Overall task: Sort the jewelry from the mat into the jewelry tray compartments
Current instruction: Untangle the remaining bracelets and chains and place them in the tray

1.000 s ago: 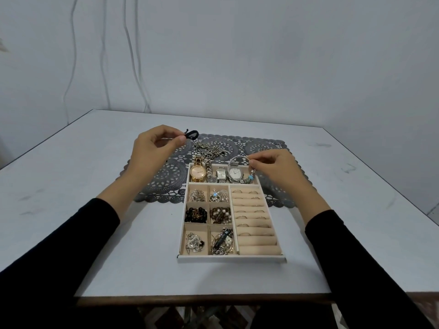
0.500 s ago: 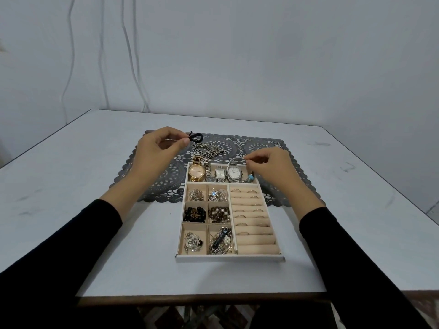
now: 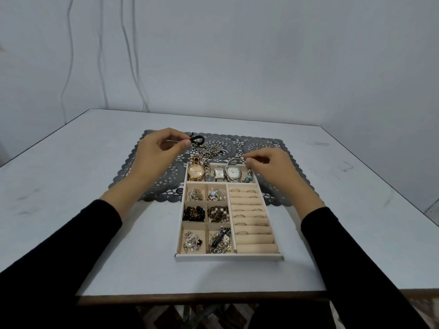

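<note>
A beige jewelry tray (image 3: 228,256) lies on the table, its far end on a grey lace mat (image 3: 259,144). Its top row holds watches (image 3: 196,172) and a beaded bracelet (image 3: 248,177). Small compartments hold earrings and beads; rings sit in the right-hand rolls. My left hand (image 3: 156,155) pinches a black loop (image 3: 197,139) above the mat, with a metal chain (image 3: 211,149) trailing beneath it. My right hand (image 3: 270,166) pinches the upper end of the bracelet at the tray's top right corner.
The white table (image 3: 71,186) ends in a brown front edge near me. Cables (image 3: 128,55) hang down the grey wall behind. Bare tabletop lies on both sides of the tray.
My right hand has shifted slightly left and back along the bracelet. The left hand stays by the black loop, barely moved.
</note>
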Demonstrator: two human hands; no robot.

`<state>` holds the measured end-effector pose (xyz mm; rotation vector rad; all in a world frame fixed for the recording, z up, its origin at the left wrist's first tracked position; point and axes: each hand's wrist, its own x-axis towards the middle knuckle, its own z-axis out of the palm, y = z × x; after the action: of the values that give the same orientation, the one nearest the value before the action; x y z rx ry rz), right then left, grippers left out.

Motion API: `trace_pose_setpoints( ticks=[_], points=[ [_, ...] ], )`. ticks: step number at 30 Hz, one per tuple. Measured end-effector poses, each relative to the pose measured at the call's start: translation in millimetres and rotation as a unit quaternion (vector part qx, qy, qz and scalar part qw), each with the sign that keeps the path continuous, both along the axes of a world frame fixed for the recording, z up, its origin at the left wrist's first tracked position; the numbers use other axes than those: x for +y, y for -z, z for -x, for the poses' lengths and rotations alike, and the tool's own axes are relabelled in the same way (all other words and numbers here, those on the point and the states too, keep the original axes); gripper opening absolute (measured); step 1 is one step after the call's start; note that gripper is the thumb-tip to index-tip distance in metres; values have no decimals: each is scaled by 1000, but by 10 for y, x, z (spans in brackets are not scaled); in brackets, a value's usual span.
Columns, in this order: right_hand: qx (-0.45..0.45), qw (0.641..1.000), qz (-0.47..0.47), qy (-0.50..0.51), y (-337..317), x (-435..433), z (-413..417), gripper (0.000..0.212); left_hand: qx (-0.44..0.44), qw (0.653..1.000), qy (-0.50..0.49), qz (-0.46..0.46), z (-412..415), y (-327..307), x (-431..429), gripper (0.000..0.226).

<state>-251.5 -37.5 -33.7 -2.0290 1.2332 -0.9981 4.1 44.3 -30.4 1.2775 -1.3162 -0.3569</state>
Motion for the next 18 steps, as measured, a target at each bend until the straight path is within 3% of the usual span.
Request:
trace_pose_setpoints(
  ticks=[8,18],
  points=[
    [10,998,44,45,69,20,201,28,-17,1000,22,-6,43,5,11,8],
    [259,963,65,34,375,27,557,50,-91,994,54,-36,353,7,5,8]
  ],
)
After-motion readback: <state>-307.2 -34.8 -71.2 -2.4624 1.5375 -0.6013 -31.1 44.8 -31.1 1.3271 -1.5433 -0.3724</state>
